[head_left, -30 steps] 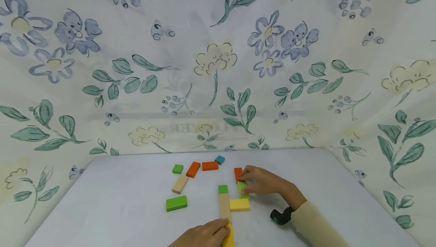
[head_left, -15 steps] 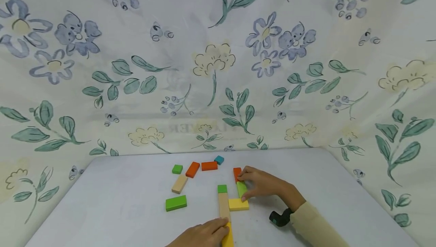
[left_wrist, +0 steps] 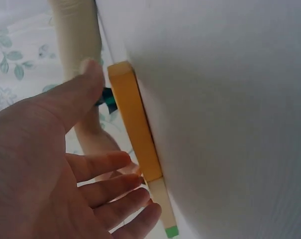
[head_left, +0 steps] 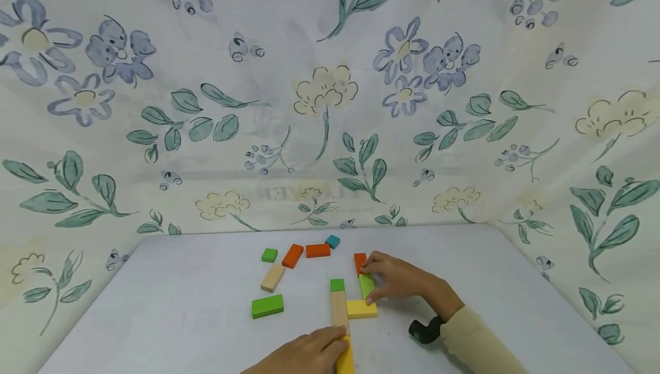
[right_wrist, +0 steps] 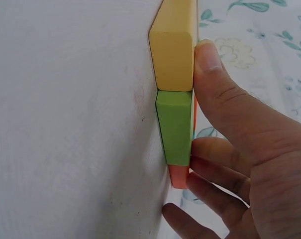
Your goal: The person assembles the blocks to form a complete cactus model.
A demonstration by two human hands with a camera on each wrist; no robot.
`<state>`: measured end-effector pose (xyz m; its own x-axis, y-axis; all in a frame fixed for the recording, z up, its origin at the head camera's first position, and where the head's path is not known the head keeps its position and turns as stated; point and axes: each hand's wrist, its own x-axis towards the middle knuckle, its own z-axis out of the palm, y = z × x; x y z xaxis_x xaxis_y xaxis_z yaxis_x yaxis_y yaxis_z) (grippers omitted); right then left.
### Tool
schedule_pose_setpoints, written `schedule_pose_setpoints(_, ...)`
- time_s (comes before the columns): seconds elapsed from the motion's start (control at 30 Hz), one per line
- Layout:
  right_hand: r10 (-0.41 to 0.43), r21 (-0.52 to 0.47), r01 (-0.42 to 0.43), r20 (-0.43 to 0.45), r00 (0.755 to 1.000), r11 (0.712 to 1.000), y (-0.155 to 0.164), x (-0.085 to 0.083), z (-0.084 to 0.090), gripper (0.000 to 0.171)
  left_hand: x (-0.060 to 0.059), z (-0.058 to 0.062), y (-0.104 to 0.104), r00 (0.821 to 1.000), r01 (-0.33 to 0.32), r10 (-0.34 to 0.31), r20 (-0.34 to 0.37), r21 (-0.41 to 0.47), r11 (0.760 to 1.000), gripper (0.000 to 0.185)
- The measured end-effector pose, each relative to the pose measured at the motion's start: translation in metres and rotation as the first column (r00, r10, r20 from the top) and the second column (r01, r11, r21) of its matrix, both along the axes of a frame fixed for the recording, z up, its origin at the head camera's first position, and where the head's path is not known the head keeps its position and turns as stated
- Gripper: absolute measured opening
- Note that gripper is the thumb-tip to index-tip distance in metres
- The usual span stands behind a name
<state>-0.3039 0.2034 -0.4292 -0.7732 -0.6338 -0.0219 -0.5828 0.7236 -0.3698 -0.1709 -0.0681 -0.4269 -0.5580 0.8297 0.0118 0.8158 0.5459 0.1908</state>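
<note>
On the white table (head_left: 180, 317) a line of blocks runs away from me: a long yellow block (head_left: 346, 361), a tan wooden block (head_left: 339, 312) and a small green cube (head_left: 337, 285). My left hand (head_left: 309, 352) rests with straight fingers against the long yellow block (left_wrist: 135, 124); its thumb (left_wrist: 85, 79) touches the near end. My right hand (head_left: 394, 281) lies over a light green block (head_left: 366, 286), between an orange block (head_left: 359, 262) and a yellow block (head_left: 361, 308). Its thumb (right_wrist: 215, 84) presses along the light green block (right_wrist: 174, 127) and the yellow block (right_wrist: 172, 55).
Loose blocks lie to the left and back: a green one (head_left: 267, 306), a tan one (head_left: 272, 277), a small green cube (head_left: 269, 255), two orange ones (head_left: 292, 255) (head_left: 317, 250) and a teal one (head_left: 332, 241). Floral cloth (head_left: 330, 105) walls in the table.
The right hand set the tilted light green block down flat between the orange and yellow blocks and stays on it. The left hand has barely moved.
</note>
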Motion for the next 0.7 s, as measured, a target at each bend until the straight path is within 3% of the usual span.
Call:
schedule_pose_setpoints(0.07, 0.002, -0.006, -0.002, 0.004, 1.0, 1.0, 0.001, 0.0, 0.0, 0.07, -0.003, 0.005, -0.002, 0.999, -0.024, 0.023, 0.037, 0.014, 1.0, 0.078)
schedule_pose_setpoints(0.17, 0.007, -0.017, -0.007, 0.014, 1.0, 1.0, 0.001, -0.001, 0.0, 0.07, -0.01, 0.016, -0.004, 0.987, -0.126, 0.123, 0.107, 0.024, 0.992, 0.077)
schedule_pose_setpoints(0.27, 0.007, -0.015, -0.007, 0.02, 1.0, 1.0, 0.002, -0.001, -0.001, 0.069, -0.025, 0.028, -0.008, 0.967, -0.225, 0.216, 0.134, 0.056, 0.973, 0.06)
schedule_pose_setpoints(0.43, -0.008, -0.005, 0.009, 0.033, 0.999, 1.0, 0.003, 0.001, -0.002, 0.069, -0.063, 0.042, -0.017, 0.96, -0.273, 0.261, 0.097, 0.142, 0.951, 0.028)
schedule_pose_setpoints(0.7, -0.013, -0.014, 0.014, 0.031, 0.999, 1.0, -0.001, 0.002, -0.001, 0.07, -0.126, 0.049, -0.027, 0.951, -0.306, 0.308, 0.01, 0.153, 0.94, 0.026)
